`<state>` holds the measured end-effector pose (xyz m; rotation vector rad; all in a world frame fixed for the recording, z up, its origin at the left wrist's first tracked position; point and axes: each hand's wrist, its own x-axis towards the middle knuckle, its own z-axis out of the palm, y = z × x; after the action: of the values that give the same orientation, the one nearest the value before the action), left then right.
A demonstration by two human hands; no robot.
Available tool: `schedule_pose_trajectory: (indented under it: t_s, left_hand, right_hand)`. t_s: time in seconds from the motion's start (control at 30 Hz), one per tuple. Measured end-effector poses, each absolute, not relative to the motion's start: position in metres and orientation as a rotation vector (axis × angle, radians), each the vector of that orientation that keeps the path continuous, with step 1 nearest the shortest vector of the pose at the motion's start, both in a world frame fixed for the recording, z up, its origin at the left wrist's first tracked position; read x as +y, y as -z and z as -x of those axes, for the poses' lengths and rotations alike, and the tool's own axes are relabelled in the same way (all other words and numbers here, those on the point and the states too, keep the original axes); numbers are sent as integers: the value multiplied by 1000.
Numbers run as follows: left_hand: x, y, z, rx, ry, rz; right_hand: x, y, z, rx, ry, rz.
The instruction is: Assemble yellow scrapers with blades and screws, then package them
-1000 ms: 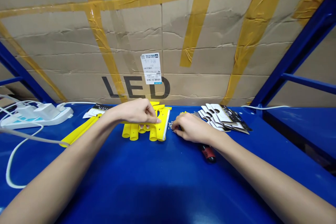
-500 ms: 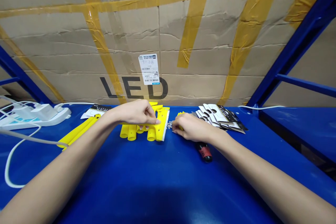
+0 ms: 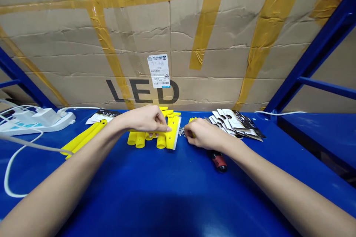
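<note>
My left hand (image 3: 151, 120) is closed on a yellow scraper (image 3: 174, 131), whose broad head with a pale blade edge and small holes faces right. Several yellow tubular handles (image 3: 140, 140) lie under and beside that hand. Just right of the blade is a small pile of silver screws (image 3: 181, 131). At the pile's right edge, my right hand (image 3: 204, 133) has its fingertips pinched together; whatever is between them is hidden. Yellow pieces (image 3: 191, 120) show partly behind this hand. Below its wrist a black and red tool handle (image 3: 219, 162) sticks out.
Black and white printed cards (image 3: 236, 122) lie fanned at the right back. Two long yellow parts (image 3: 85, 137) and another card (image 3: 104, 114) are at left, near a white power strip (image 3: 55, 124) with cables. A large taped carton (image 3: 133, 44) stands behind the blue surface (image 3: 167, 185).
The view has shifted slightly. Both hands stay in nearly the same place, the left on the scraper and the right at the screws.
</note>
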<state>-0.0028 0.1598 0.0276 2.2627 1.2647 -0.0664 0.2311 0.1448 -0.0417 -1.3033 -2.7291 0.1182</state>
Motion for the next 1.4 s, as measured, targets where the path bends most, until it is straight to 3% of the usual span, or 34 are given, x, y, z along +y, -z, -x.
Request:
schedule_pose_trajectory:
  t_s: [0.5,0.73,1.0,1.4]
  left_hand:
    - [159,-23,0,1265,104,-2250]
    - [156,-22,-7,1141,60,-2242]
    - [160,-20,-1,1050,-14,-2099]
    - [175,-21,15,1218,9,-2119]
  right_hand:
    - [147,35,-240,-2372,-485,1102]
    - [144,35,-236,-2192,-133,662]
    - [142,44,-230,-2278,269,536]
    - [136,37,-232,-2006,-203,813]
